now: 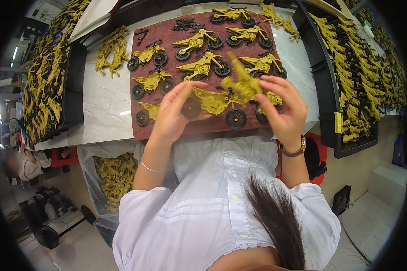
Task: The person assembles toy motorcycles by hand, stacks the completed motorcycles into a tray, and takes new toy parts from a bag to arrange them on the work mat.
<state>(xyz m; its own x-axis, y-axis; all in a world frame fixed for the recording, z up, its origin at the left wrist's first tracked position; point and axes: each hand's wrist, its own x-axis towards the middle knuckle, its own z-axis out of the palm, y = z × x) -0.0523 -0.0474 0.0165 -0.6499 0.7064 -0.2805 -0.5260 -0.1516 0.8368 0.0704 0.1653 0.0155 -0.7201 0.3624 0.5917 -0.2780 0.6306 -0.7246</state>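
Note:
My left hand [172, 113] is closed on the rear of a toy motorcycle half [215, 101], a yellow plastic body with black spoked wheels. One wheel lies by my left fingers and another hangs toward the mat's near edge. In my right hand [285, 104], pinched between thumb and fingers, is a yellow plastic toy part [244, 86], slightly blurred, raised over the front of that motorcycle. Several more yellow motorcycle halves [199, 67] with black wheels lie in rows on the maroon mat [185, 133] beyond my hands.
Small black parts [187, 25] are heaped at the mat's far side. Yellow pieces [115, 50] lie on the white tabletop [104, 106]. Black trays of yellow parts flank me, left [76, 101] and right [321, 77]. A plastic-lined bin [88, 165] stands below left.

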